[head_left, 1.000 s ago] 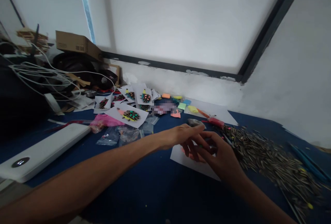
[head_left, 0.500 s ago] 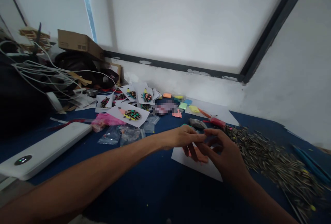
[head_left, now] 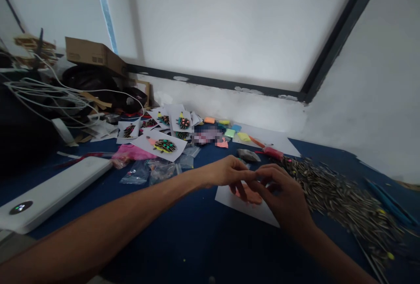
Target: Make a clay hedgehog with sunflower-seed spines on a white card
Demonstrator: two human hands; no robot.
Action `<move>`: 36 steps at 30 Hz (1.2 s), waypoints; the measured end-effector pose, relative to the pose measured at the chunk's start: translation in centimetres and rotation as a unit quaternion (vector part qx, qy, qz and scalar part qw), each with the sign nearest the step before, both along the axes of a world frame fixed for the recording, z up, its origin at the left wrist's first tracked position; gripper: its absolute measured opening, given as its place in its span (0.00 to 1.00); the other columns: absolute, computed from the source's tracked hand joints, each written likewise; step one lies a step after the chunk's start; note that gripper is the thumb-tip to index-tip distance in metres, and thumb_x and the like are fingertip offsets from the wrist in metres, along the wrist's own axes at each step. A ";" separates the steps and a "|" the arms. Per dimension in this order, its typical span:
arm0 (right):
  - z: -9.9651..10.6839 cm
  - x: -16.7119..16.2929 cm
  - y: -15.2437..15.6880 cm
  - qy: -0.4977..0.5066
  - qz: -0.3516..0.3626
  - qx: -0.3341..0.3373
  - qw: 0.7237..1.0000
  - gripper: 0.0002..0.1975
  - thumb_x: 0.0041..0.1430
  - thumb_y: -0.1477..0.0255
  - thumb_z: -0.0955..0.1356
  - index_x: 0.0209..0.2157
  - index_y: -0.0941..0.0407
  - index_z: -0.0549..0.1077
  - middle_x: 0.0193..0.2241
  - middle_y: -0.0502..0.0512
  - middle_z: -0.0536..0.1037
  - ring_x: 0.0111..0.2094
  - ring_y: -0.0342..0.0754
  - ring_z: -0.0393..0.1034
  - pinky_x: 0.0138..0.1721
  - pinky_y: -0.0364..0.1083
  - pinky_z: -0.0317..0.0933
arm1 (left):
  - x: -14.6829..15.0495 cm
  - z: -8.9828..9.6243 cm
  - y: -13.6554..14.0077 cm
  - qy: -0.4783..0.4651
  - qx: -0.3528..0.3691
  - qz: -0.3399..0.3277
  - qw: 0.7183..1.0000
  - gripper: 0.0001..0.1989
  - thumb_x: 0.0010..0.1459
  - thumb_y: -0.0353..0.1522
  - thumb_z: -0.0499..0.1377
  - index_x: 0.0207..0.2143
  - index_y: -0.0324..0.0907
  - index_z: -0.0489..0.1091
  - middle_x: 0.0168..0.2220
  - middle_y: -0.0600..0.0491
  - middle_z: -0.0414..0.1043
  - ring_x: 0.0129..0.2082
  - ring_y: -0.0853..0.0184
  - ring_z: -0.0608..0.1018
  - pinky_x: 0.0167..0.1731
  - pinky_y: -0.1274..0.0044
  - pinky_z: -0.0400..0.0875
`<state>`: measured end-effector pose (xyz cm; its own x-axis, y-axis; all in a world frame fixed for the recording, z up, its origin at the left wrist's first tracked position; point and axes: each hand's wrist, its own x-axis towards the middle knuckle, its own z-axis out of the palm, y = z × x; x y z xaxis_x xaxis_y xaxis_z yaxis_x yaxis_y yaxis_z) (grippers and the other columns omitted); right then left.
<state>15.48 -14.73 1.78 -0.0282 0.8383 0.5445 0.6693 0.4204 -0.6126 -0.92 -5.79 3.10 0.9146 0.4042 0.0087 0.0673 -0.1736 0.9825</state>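
My left hand [head_left: 229, 172] and my right hand [head_left: 285, 194] meet fingertip to fingertip, thumbs and fingers pinched together. Whatever lies between them, if anything, is too small or hidden to make out. Just beneath them is a white paper card [head_left: 226, 196] on the blue table. A flat patch of orange modelling clay [head_left: 252, 195] is spread on it, partly covered by my fingers. Right of my right hand spreads a large heap of thin, dark striped seeds [head_left: 341, 196], like sunflower seeds.
Finished cards with seed-and-clay hedgehogs [head_left: 166, 145] lie at the back left. Clay packs [head_left: 230, 133] line the wall side. Clear plastic bags [head_left: 136, 172], pink clay [head_left: 133, 152] and a white power bank [head_left: 62, 187] are at left. A red-handled tool [head_left: 272, 152] touches the heap.
The view has shifted slightly to the right. My fingertips have drawn closer together, and the right fingers are more curled over the left fingertips. The card and clay stay put.
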 end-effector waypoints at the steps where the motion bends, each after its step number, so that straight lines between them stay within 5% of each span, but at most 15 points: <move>1: 0.1 0.0 0.0 0.003 0.000 0.000 1.000 0.09 0.58 0.63 0.68 0.32 0.53 0.74 0.33 0.53 0.72 0.26 0.42 0.68 0.22 0.42 0.64 | -0.1 0.1 0.1 0.002 0.002 -0.006 1.000 0.23 0.60 0.47 0.54 0.35 0.35 0.75 0.27 0.49 0.75 0.25 0.70 0.76 0.25 0.80 0.64; 8: 0.5 0.3 0.2 -0.015 -0.031 0.009 0.999 0.08 0.59 0.65 0.65 0.32 0.52 0.75 0.31 0.53 0.76 0.30 0.46 0.71 0.26 0.43 0.64 | -0.9 -0.1 2.2 0.060 0.137 0.086 0.985 0.10 0.55 0.29 0.58 0.39 0.35 0.74 0.32 0.49 0.75 0.27 0.72 0.73 0.27 0.80 0.65; 14: -0.2 0.4 0.4 -0.034 -0.030 -0.062 0.997 0.09 0.56 0.62 0.67 0.29 0.53 0.74 0.24 0.50 0.76 0.22 0.44 0.68 0.23 0.43 0.62 | -1.4 0.1 2.4 0.166 0.263 0.049 0.949 0.18 0.45 0.23 0.57 0.41 0.36 0.72 0.34 0.50 0.73 0.29 0.69 0.73 0.26 0.80 0.64; 20: -0.8 0.1 0.6 -0.115 0.027 -0.044 0.992 0.12 0.60 0.62 0.65 0.31 0.53 0.77 0.33 0.55 0.75 0.31 0.47 0.70 0.30 0.45 0.64 | -1.5 0.4 2.3 0.205 0.261 0.016 0.943 0.19 0.43 0.21 0.57 0.41 0.34 0.71 0.36 0.48 0.73 0.32 0.67 0.73 0.27 0.80 0.65; 36: -1.6 -1.3 2.1 -0.191 0.025 -0.059 0.979 0.10 0.59 0.65 0.65 0.31 0.50 0.79 0.31 0.55 0.74 0.34 0.50 0.70 0.33 0.48 0.63 | -0.8 -0.7 3.4 0.209 0.261 -0.003 0.942 0.21 0.40 0.20 0.56 0.40 0.36 0.72 0.34 0.49 0.74 0.31 0.66 0.74 0.28 0.78 0.66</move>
<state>14.15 -12.67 0.15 -0.2537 0.8874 0.3849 0.8401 0.3994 -0.3671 -1.73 -2.39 2.37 0.8847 0.4394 -0.1559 0.4267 -0.6282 0.6506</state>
